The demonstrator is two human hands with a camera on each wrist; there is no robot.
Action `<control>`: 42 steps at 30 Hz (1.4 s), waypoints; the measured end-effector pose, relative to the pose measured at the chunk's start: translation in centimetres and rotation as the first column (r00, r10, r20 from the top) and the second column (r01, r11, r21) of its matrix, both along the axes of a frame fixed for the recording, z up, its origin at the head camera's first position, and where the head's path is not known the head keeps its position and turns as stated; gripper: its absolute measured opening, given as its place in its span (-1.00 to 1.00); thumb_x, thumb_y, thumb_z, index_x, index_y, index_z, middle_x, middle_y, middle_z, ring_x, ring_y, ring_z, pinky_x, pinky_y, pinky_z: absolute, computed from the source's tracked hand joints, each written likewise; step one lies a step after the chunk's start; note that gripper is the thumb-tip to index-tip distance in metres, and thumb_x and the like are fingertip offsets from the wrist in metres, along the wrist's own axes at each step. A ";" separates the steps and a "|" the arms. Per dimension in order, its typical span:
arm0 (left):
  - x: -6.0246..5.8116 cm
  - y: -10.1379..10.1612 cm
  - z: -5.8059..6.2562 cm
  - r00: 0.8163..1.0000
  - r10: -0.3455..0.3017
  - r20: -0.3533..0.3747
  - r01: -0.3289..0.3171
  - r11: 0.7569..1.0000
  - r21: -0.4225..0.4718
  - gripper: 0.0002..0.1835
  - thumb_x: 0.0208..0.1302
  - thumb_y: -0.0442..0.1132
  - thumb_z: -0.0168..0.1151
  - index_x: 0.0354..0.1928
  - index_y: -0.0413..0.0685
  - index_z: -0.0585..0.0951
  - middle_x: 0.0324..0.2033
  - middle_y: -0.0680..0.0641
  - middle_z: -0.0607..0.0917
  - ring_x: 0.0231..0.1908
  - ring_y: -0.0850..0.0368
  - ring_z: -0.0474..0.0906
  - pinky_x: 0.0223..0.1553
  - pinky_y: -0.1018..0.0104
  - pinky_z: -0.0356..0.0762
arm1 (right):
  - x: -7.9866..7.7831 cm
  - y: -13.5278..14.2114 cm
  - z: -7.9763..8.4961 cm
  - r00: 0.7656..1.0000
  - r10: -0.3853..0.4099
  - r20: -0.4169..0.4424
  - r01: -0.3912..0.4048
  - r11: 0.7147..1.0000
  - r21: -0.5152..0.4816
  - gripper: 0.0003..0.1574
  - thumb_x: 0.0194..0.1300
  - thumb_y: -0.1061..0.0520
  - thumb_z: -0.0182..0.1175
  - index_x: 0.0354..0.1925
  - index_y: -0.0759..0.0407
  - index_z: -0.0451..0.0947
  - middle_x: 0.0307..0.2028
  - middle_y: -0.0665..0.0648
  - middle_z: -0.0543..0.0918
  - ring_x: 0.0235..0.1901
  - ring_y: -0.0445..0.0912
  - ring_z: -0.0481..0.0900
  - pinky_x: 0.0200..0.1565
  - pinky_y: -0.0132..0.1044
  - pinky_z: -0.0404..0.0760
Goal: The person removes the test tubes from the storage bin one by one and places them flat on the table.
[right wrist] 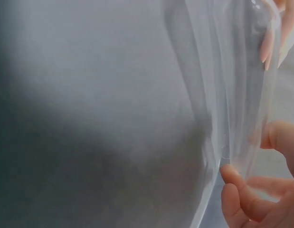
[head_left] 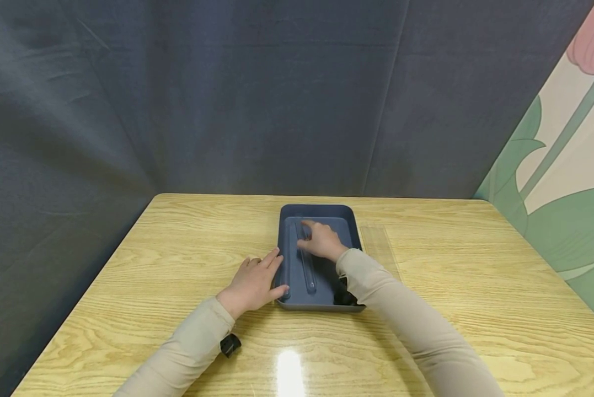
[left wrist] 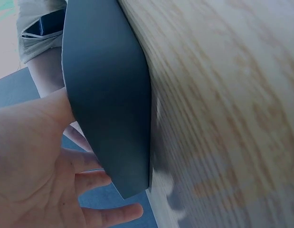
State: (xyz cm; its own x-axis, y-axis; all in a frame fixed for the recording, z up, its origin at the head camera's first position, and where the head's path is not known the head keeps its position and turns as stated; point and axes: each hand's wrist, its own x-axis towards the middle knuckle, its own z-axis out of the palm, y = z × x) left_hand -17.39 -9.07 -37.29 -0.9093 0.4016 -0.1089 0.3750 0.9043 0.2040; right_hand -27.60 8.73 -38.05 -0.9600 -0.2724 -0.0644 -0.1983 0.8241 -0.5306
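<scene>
A shallow blue tray [head_left: 319, 207] sits on the wooden table. My left hand [head_left: 253, 279] rests against its left wall, fingers spread over the rim; the left wrist view shows the palm [left wrist: 30, 161] beside the outer wall. Inside the tray is a long clear test tube [head_left: 309, 275] with a rounded near end, lying slightly slanted. My right hand [head_left: 321, 241] is over its far end, thumb and fingers around it. In the right wrist view the tube [right wrist: 244, 76] passes between thumb and fingers [right wrist: 249, 206]. Another clear tube [head_left: 287, 294] lies along the left wall, partly hidden.
A clear plastic piece [head_left: 378, 242] lies on the table [head_left: 192, 237] just right of the tray, partly hidden by the right sleeve [head_left: 406, 309]. Dark curtains [head_left: 277, 110] hang behind the table, and a flower-painted wall [head_left: 574, 182] stands to the right.
</scene>
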 end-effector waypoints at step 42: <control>0.0 -0.1 0.0 1.000 -0.008 0.000 0.008 1.000 -0.007 -0.28 0.31 0.13 0.05 0.37 -0.15 0.23 0.43 -0.13 0.14 0.20 -0.30 0.36 0.29 -0.19 0.18 | 0.4 1.4 2.2 0.991 -0.024 -0.132 0.002 0.987 -0.161 -0.22 0.21 0.09 0.21 0.36 0.11 0.20 -0.36 0.15 0.65 -0.58 -0.16 0.48 -0.52 -0.40 0.39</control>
